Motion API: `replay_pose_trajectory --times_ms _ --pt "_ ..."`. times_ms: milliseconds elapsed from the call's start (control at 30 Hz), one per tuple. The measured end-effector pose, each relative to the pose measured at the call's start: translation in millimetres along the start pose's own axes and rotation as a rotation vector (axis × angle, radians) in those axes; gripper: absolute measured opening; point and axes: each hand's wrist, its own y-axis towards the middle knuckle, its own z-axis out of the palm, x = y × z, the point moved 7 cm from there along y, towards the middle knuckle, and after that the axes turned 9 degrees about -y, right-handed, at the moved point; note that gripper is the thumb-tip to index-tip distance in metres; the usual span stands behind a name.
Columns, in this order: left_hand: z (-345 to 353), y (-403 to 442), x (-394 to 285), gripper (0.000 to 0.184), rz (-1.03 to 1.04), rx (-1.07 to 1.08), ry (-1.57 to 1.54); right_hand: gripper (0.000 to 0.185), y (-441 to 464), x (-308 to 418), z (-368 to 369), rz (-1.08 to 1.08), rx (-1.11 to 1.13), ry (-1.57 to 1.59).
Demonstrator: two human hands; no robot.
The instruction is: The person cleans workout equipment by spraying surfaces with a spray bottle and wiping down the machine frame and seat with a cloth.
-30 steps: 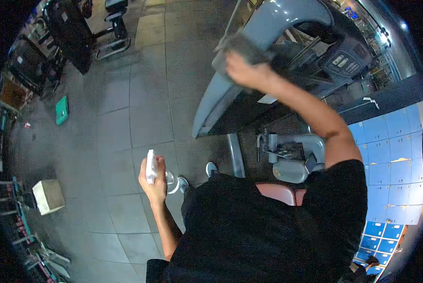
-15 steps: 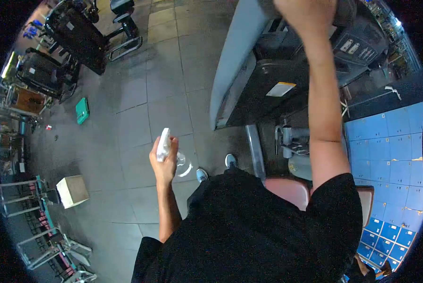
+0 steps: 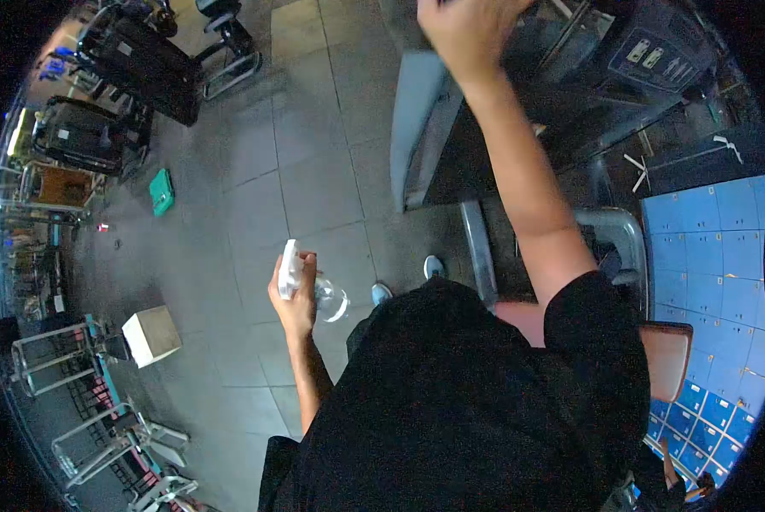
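Observation:
My left hand [image 3: 295,299] is wrapped round the neck of a spray bottle with a white trigger head [image 3: 289,269] and a clear body [image 3: 331,303]. It holds the bottle over the floor, left of my feet. My right arm reaches up to the top edge of the view. There my right hand [image 3: 475,38] is at the upper part of a gym machine with a grey frame [image 3: 412,128] and dark panels. The fingers of that hand are mostly cut off by the frame edge, so whether they hold anything cannot be made out.
A padded seat [image 3: 519,320] and a metal bar [image 3: 478,247] are close by my right side. Blue lockers [image 3: 707,256] line the right. A white box [image 3: 152,335], a green object [image 3: 162,192] and several gym machines stand to the left. Another person [image 3: 660,469] is at lower right.
My right hand has swept left across the top of the machine. The view has shifted slightly; my left hand keeps its hold on the spray bottle.

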Motion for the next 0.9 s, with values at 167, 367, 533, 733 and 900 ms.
replay_pose_trajectory --times_ms 167,367,533,733,900 --pt "-18 -11 12 0.018 -0.025 -0.117 0.064 0.043 -1 -14 46 0.401 -0.928 -0.314" --pt "-18 -10 17 0.017 -0.040 -0.091 0.020 0.099 -249 8 56 0.644 0.252 0.336" --pt "-10 -8 12 0.018 -0.027 -0.053 -0.014 0.058 -280 14 61 0.351 0.368 0.480" --pt "-10 -6 12 0.017 0.013 -0.042 0.001 0.051 -110 -14 46 0.360 0.496 0.243" --pt "-9 -2 10 0.015 -0.032 -0.035 0.017 0.060 -15 -30 37 0.621 0.172 0.575"
